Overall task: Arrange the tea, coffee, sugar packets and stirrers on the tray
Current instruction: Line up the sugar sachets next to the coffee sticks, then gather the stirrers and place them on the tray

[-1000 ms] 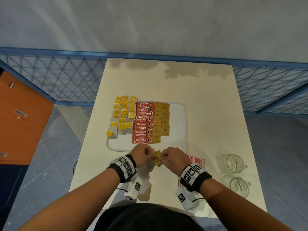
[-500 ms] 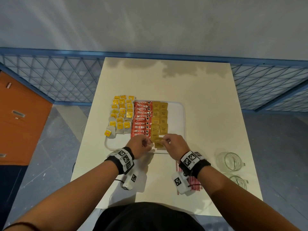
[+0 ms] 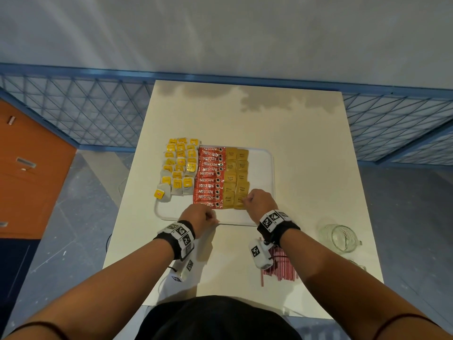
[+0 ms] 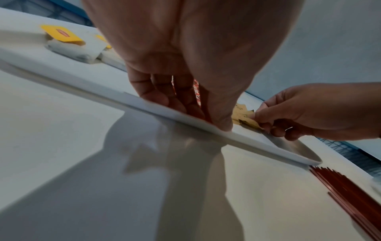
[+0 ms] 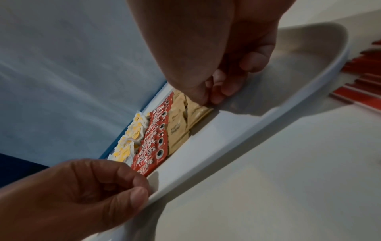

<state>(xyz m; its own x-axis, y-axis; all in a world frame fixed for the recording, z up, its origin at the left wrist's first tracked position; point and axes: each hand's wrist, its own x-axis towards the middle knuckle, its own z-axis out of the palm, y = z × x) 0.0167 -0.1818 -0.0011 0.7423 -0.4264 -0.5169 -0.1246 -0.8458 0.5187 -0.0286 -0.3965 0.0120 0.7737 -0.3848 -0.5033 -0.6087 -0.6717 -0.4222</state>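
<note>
Tray (image 3: pixel 263 187) sits mid-table (image 3: pixel 294 133), filled from its left edge: tea bags (image 3: pixel 180 168) with yellow tags, writing too small to read, then red coffee sticks (image 3: pixel 209 179) reading NESCAFE CLASSIC, then two columns of tan sugar packets (image 3: pixel 236 176) marked Brown Sugar. Since a second ago your hands came forward from the near table edge with sugar packets, which now lie at the near end of the columns; judged, sugar is nearly done. Your right hand (image 3: pixel 259 201) pinches the nearest packet, your left hand (image 3: pixel 199 218) is curled, thumb on the tray's near rim. Red-striped stirrers (image 3: pixel 282 267) remain off the tray near the table's near-right corner.
</note>
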